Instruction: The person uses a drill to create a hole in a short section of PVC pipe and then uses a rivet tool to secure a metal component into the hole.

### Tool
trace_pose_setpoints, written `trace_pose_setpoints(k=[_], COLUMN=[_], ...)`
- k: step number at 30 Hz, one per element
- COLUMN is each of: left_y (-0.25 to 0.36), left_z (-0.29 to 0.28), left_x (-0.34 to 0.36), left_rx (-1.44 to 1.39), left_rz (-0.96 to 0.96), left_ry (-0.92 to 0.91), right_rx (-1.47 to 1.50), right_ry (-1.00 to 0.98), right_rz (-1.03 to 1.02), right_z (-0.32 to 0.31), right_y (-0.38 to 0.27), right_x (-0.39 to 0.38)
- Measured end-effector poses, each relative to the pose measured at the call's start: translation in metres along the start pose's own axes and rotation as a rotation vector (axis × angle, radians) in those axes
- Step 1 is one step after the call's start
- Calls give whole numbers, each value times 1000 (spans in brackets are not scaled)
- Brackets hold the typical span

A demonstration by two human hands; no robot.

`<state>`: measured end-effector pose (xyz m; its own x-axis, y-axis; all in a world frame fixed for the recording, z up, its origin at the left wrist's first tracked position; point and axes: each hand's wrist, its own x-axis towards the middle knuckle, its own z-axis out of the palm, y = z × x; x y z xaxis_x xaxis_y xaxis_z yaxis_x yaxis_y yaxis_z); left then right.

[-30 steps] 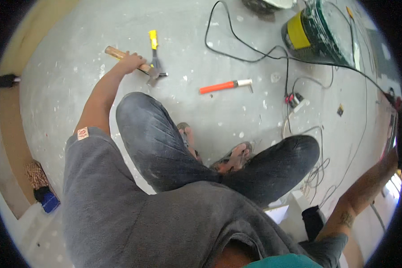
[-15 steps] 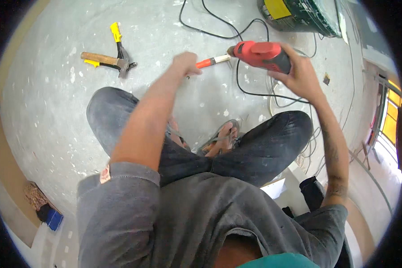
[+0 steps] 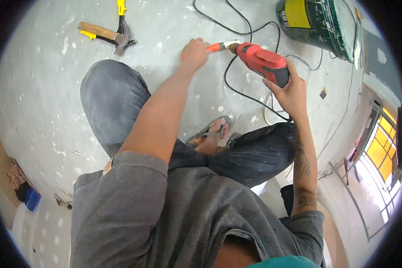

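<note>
Left hand (image 3: pixel 195 53) moved onto orange tool (image 3: pixel 215 47); bucket (image 3: pixel 322 33) shows yellow label (image 3: pixel 297 14).

Red-and-black plastic electric drill (image 3: pixel 262 61): held slantwise, chuck toward the person's left, by the pale end of a slim orange stick-shaped tool (image 3: pixel 216 47), dark-collared, partly covered. Contact unclear.

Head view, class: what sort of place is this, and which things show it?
Probably an indoor renovation site: the pale-spotted floor, smeared green bucket and red power drill suggest it.
</note>
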<state>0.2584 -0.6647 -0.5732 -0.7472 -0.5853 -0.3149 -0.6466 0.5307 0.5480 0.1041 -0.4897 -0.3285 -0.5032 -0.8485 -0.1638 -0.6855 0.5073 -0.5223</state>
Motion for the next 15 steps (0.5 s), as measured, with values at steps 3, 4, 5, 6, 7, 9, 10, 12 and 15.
trace_pose_setpoints(k=[3, 4, 5, 6, 7, 9, 10, 12, 15], left_y=[-3, -3, -1, 0, 0, 1, 3, 4, -1], left_z=[2, 6, 7, 8, 9, 8, 8, 9, 12], left_x=[3, 5, 6, 7, 6, 3, 3, 5, 5], left_rx=[16, 23, 19, 30, 44, 49, 55, 65, 76], left_rz=[-67, -71, -76, -58, -44, -58, -58, -59, -61], left_ry=[-12, -10, -11, -10, -7, 9, 22, 17, 16], right_rx=[-18, -21, -24, -27, -26, -49, -49, -51, -58], right_ry=[-31, -38, -44, -49, -58, -80, -88, -62, -65], right_rz=[14, 14, 20, 25, 20, 62, 59, 37, 40], right_z=[3, 3, 4, 4, 6, 9, 10, 11, 14], right_y=[-6, -7, -8, -9, -9, -9, -9, -9, -11], right_x=[5, 5, 6, 6, 7, 8, 8, 8, 10])
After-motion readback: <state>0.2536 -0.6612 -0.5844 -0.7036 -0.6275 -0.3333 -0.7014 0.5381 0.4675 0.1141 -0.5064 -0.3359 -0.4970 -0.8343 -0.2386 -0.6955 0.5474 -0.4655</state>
